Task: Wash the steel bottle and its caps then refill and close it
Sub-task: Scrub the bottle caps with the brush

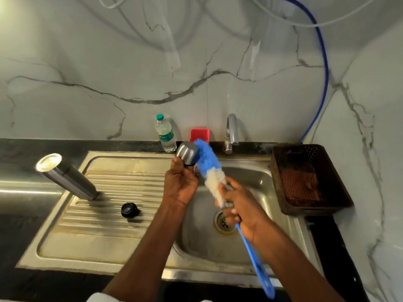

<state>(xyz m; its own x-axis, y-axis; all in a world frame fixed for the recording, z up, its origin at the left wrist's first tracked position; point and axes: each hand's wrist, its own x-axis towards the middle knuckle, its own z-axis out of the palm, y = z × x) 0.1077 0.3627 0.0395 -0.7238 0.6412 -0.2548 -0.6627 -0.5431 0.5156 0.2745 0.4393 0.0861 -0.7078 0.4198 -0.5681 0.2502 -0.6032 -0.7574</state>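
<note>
So I'm mid-scrub on the steel cup cap (pixel 187 151) — left hand (pixel 181 182) grips it over the sink basin (pixel 257 177), and right hand (pixel 242 211) is wrapped round the blue bottle brush (pixel 209 168), bristles pressed against the cap's side. The steel bottle (pixel 66 176) stands upside down on the drainboard (pixel 104 234) at about 9 o'clock from my hands, so I'd guess it's washed and draining. The black inner cap (pixel 130 210) sits on the ribs at 7 o'clock from the cup; can't tell if it's clean. The tap (pixel 231 132) at 1 o'clock looks off — no stream that I can see. Left to do, I reckon: rinse this cap, maybe do the stopper, then refill and close up.
</note>
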